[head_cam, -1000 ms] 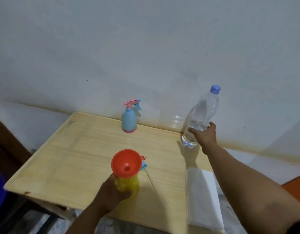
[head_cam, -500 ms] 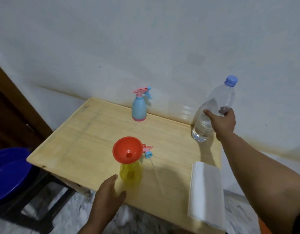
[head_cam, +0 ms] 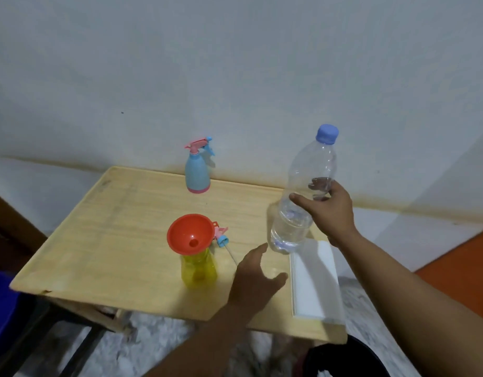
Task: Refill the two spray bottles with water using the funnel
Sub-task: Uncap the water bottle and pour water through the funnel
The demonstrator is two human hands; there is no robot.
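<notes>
Fingers grip capped water bottle, part full; funnel in yellow bottle.

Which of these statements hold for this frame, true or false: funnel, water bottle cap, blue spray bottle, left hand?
1. The funnel sits in the yellow spray bottle. True.
2. The water bottle is uncapped. False: its blue cap is on.
3. The right hand grips the water bottle. True.
4. The blue spray bottle lies on its side. False: it stands upright.
5. The left hand holds the funnel. False: it holds nothing.
</notes>
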